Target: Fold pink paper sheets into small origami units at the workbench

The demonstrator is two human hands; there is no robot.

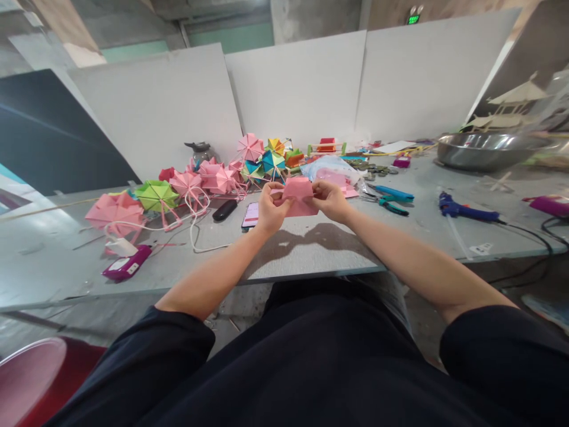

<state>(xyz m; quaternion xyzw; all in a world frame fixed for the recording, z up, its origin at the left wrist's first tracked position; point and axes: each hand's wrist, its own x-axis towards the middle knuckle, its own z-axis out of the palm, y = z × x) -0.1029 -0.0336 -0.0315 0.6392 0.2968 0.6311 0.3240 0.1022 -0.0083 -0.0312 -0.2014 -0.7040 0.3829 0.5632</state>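
A folded piece of pink paper (299,194) is held up just above the table, between both hands. My left hand (272,207) pinches its left edge, thumb in front. On the right edge, my right hand (329,200) grips it with thumb and fingers. Behind the paper lie more pink sheets (351,191) and a clear plastic bag (331,167). A phone (251,214) with a lit screen lies beside my left hand, partly covered by it. Folded paper umbrellas in pink (116,212), green (156,194) and other colours stand to the left.
On the grey table (311,255) are pliers (393,193), a blue glue gun (466,210), a steel bowl (484,152), a black case (225,210), a purple power strip (127,264) and a white cable (192,228). White panels (297,89) stand behind.
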